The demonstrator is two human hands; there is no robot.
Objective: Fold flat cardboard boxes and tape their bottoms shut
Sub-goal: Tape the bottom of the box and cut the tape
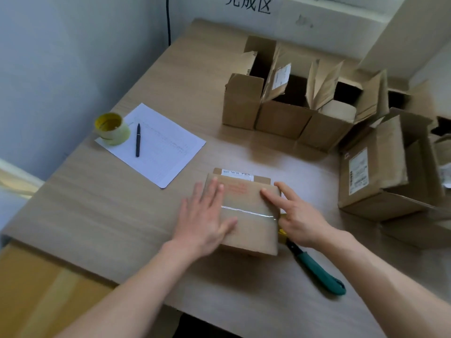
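The box (246, 211) lies on the table (97, 203) between both hands; the cutter (317, 269) lies right of it, and the tape roll (112, 128) and pen (138, 140) rest on the paper (161, 147) behind-left.

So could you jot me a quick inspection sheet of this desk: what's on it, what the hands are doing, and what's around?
Surface: light wood-grain table.
Job's things: box bottom up, clear tape strip across its seam; tape roll far left; folded open boxes at the back and right.
Clutter: paper sheet under the roll, with a pen on it; green utility knife right of the box.
Grips: left hand flat on the box; right hand, fingers straight, on its right edge.
Cables: one black cable down the wall.
Surroundings: wall sign; brown cardboard lower left.
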